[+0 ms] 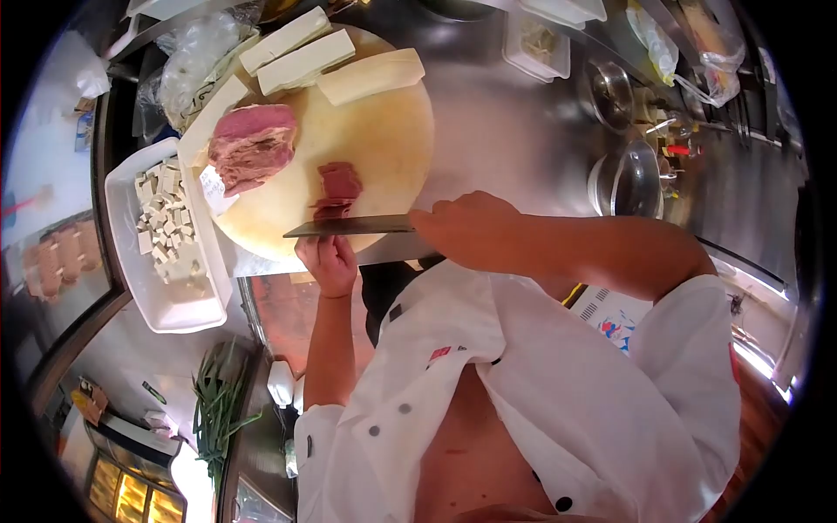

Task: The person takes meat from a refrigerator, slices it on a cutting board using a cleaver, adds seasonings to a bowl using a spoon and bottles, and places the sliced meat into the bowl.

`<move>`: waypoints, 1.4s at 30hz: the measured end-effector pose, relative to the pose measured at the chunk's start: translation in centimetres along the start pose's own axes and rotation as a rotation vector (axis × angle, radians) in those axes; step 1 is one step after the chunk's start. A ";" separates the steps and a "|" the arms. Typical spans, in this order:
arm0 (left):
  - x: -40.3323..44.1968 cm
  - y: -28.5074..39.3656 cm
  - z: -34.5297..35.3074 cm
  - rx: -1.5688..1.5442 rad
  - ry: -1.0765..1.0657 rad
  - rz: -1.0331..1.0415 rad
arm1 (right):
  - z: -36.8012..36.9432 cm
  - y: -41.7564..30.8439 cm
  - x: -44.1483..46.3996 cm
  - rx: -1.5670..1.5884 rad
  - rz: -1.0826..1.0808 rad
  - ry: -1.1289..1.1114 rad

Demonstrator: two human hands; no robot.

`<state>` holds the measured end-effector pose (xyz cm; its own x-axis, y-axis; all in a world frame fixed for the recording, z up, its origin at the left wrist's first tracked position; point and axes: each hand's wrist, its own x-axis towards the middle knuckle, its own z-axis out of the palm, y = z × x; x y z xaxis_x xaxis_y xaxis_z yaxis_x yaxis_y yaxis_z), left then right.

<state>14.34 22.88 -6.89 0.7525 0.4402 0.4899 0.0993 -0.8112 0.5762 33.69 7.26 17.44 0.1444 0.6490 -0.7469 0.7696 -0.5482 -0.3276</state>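
Observation:
My right hand [462, 225] is closed around the handle of a cleaver [349, 226], whose broad blade points left across the near edge of a round cutting board [392, 131]. My left hand [328, 261] has its fingers curled close against the near side of the blade, on a piece of meat that the hand and blade mostly hide. Just beyond the blade lie thin reddish meat slices [340, 180]. A large chunk of pink-brown meat [253, 148] rests at the board's left, beside several long white tofu blocks [307, 61].
Left of the board stands a white tray [200, 301] with small white cubes [166, 213]. Metal bowls [636, 179] sit at the right, and a white container [536, 48] at the back. Plastic bags [205, 52] lie at the back left. Green onions [216, 405] lie lower left.

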 end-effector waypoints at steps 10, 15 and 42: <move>0.6 0.2 -0.5 -0.028 -0.039 0.000 | 6.6 0.4 11.8 0.143 -0.255 0.317; 1.2 0.6 -0.4 -0.016 -0.050 -0.011 | 5.2 -0.1 12.1 0.101 -0.241 0.298; 0.4 0.5 -0.6 0.001 -0.011 0.005 | 4.9 -0.4 9.5 0.122 -0.223 0.324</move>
<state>14.28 22.88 -6.03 0.7601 0.4318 0.4856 0.0963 -0.8139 0.5730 31.75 11.04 7.62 0.1856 0.8808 -0.4357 0.7273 -0.4213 -0.5418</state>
